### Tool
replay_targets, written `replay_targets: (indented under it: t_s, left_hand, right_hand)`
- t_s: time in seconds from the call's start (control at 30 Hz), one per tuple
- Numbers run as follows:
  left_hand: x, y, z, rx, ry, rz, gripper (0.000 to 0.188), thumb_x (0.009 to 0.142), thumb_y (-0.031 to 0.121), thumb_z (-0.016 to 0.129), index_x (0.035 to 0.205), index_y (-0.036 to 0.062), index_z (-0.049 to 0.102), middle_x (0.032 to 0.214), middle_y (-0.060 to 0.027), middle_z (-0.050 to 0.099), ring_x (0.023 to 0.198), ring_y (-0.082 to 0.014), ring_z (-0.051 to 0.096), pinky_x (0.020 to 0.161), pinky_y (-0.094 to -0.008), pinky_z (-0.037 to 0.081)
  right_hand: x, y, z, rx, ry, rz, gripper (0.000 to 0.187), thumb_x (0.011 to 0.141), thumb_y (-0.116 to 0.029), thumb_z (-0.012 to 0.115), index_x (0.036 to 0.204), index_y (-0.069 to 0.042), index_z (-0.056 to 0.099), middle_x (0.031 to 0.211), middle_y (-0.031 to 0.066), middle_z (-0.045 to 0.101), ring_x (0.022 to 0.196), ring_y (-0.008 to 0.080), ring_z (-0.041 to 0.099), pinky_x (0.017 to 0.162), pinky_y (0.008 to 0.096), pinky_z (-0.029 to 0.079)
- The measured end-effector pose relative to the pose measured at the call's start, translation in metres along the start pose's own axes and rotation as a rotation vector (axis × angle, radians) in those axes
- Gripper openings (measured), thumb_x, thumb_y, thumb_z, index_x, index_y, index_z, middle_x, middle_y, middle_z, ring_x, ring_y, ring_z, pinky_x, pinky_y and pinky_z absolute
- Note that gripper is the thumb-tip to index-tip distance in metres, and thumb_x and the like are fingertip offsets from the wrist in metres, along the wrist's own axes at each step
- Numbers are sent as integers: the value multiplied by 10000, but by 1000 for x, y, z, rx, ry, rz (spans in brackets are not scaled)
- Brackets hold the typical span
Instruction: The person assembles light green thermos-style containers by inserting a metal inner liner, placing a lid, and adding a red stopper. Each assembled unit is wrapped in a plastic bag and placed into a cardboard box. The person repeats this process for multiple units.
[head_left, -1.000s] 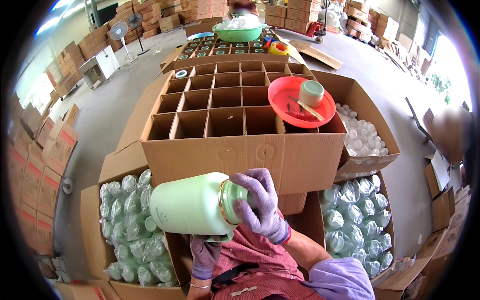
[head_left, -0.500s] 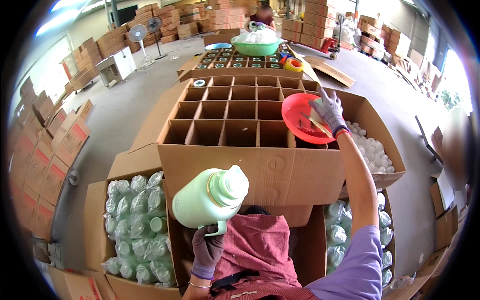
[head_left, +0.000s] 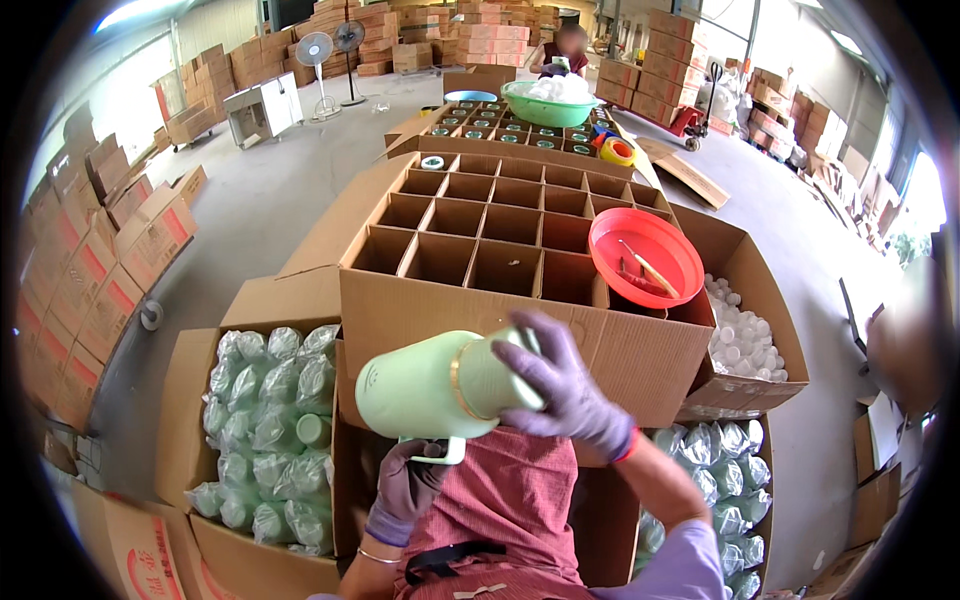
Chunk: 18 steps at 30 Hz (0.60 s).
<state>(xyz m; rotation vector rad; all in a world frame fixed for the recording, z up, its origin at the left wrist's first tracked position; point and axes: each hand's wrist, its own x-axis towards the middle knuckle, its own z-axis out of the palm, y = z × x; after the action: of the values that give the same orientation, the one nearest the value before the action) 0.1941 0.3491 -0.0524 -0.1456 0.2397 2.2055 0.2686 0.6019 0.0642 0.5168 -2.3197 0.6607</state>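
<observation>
A pale green insulated jug (head_left: 412,388) lies tilted on its side in front of me, its mouth end toward the right. My left hand (head_left: 408,490), gloved in dark grey, is closed round the jug's handle from below. At the mouth end sits a pale green cup-shaped lid (head_left: 486,378). My right hand (head_left: 572,390), in a light purple glove, grips this lid with the fingers over its top and the thumb underneath; its edges are blurred. Beyond it, a red plastic basin (head_left: 688,262) holds a thin pointed tool and a red-handled tool.
The basin rests on a cardboard box with dividers (head_left: 480,328). Plastic-wrapped green jugs fill boxes at my left (head_left: 274,400) and right (head_left: 730,470). Small white caps (head_left: 742,335) lie in a box at the right. Farther off, a person stands behind a green basin (head_left: 548,108).
My right hand has left the red basin and come to the jug's mouth, where a lid now covers the spout. The jug has turned more level. The view has shifted slightly.
</observation>
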Motion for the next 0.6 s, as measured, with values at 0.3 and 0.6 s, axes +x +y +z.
replay_targets:
  t_s: [0.3, 0.6]
  left_hand:
    - [-21, 22, -6, 762, -52, 391, 293, 1009, 161, 440, 1191, -29, 571, 997, -128, 703, 902, -185, 694, 841, -352, 592]
    - [-21, 48, -17, 338, -187, 84, 260, 960, 33, 449, 1155, -111, 544, 988, -200, 686, 905, -309, 708, 851, -440, 615]
  right_hand:
    - [-39, 8, 59, 496, 195, 314, 869, 853, -443, 699, 1488, -56, 249, 1492, 201, 247, 1385, 343, 304, 1132, 453, 279]
    - [-18, 0, 57, 117, 192, -293, 681, 783, -499, 763, 1291, -147, 476, 1322, 264, 414, 1180, 455, 469, 943, 571, 434]
